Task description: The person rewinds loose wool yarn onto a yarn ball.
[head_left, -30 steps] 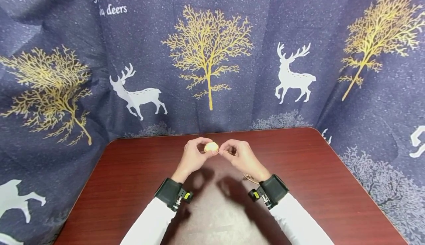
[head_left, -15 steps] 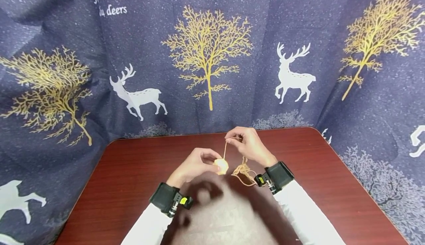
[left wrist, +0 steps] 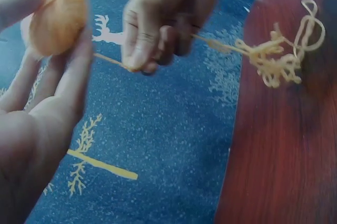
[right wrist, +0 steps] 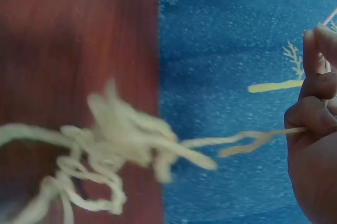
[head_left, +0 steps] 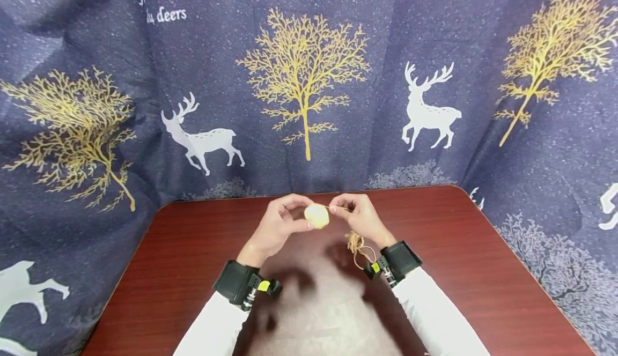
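Note:
My left hand (head_left: 276,226) holds a small, pale yellow ball of yarn (head_left: 317,215) between thumb and fingers, raised over the table. From the ball's side a taut yarn strand (left wrist: 109,59) runs across to my right hand (head_left: 359,217), which pinches it between thumb and forefinger. The same yarn passes through the curled right fingers (right wrist: 318,87) and comes out at the other side of the hand. There it leads to a loose tangle of yarn (left wrist: 274,60), hanging in loops below the right wrist. In the right wrist view the tangle is blurred.
A reddish-brown wooden table (head_left: 193,254) lies beneath both hands, with a bright patch of light at its near middle. Behind its far edge hangs a dark blue curtain (head_left: 338,165) with deer and trees. Each wrist wears a black strap (head_left: 236,283) with a small camera.
The right hand first rose away from the ball, drawing out the strand, then came back down near it. My left hand dipped, then lifted the ball again. The tangle has swung into view.

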Available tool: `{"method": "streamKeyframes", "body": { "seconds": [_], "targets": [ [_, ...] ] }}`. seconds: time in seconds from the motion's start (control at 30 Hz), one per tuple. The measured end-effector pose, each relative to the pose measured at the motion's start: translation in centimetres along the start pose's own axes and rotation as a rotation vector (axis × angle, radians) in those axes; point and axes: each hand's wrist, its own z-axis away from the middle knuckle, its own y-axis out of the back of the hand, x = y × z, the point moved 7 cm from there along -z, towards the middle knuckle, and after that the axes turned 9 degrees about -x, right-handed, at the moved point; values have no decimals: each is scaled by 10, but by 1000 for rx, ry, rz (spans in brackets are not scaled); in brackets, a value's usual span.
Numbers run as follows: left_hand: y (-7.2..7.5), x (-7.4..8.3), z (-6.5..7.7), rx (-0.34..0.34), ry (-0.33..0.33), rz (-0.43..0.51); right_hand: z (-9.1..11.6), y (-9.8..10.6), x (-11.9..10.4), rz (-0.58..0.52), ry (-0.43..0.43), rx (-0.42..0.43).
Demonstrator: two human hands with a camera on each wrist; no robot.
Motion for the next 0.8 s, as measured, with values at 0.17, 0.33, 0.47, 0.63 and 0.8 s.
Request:
{"method": "streamKeyframes", "body": {
  "seconds": [0.17, 0.33, 0.47, 0.63, 0.8],
  "targets": [
    [15, 8, -7, 275, -102, 127, 10, -12, 2, -56, -15, -13],
    [28, 8, -12, 461, -195, -75, 20, -19, -8, -100, -29, -34],
    [33, 8, -13, 496, -222, -563, 23, -19, -9, -85, -10, -54],
    [29, -6, -16, 360, -185, -1074, 19, -5, -20, -51, 39, -61],
    [20, -34, -13, 73, -1, -1143, 6, 13, -23, -114, 69, -16]
  ]
}}
